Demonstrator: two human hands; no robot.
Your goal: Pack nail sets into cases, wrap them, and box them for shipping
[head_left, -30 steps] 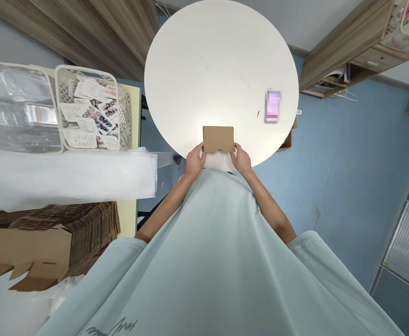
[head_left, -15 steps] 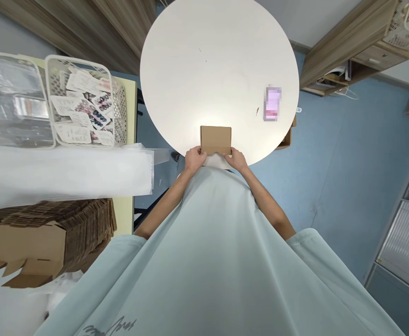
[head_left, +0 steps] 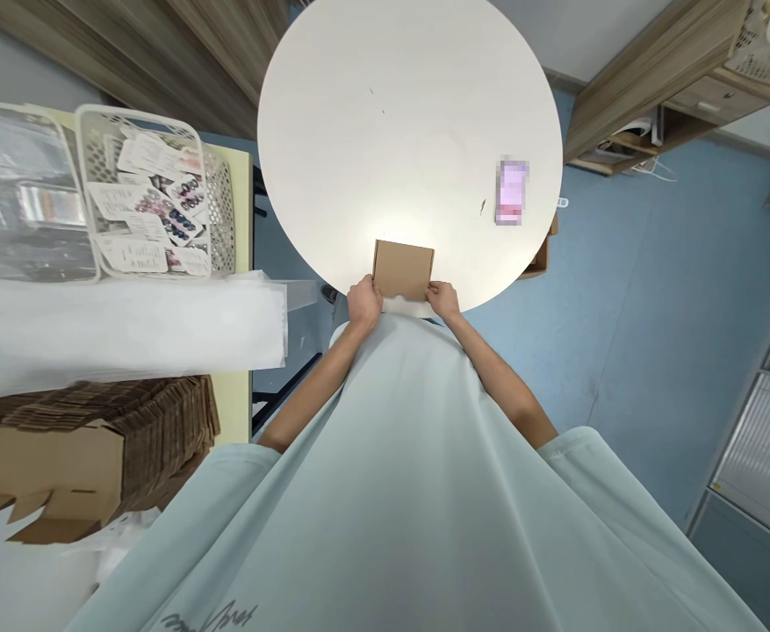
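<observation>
A small brown cardboard box lies at the near edge of the round white table, turned slightly. My left hand grips its left near corner, thumb towards the box. On the opposite side my right hand pinches the right near corner between thumb and fingers. The lid looks closed, with a small notch at its near edge. Both hands sit close to my shirt front, and their fingertips are partly hidden by the box.
A blurred phone-like object lies on the table's right. Left, a side table bears a white basket of carded beaded items, a basket of clear plastic packets, white sheets and a stack of flat cardboard boxes. Wooden cabinets stand at upper right.
The box has turned slightly clockwise, and its near flap now lies flush with the rest. My right hand has shifted slightly at its corner; the left stays at its side.
</observation>
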